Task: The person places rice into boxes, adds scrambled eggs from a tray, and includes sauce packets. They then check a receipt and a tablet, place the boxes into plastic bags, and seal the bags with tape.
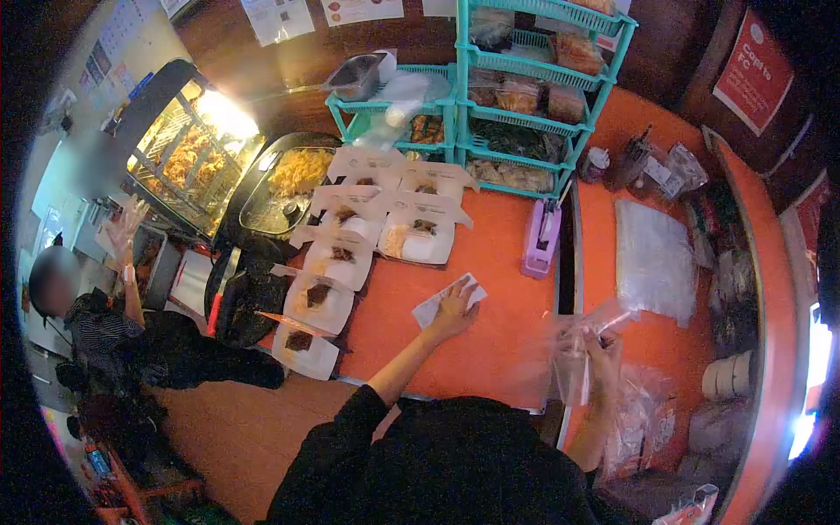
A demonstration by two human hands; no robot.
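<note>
My left hand (452,313) lies on a white paper slip (429,308) on the orange counter (490,354), its fingers spread over the slip. At the right, my right hand (600,350) is closed on a clear plastic bag (573,354), which is partly blurred. Several open white food boxes (420,229) stand in rows left of my left hand, with dark pieces, orange shreds and white portions inside. The lilac tape dispenser (541,241) stands beyond my hands, near the counter's edge.
Turquoise racks (525,66) with packed food stand at the back. A tray of yellow food (297,171) is beside a lit food case (188,153). Stacked plastic bags (652,254) lie on the right counter. Another person (109,332) is at the left, a gloved hand raised.
</note>
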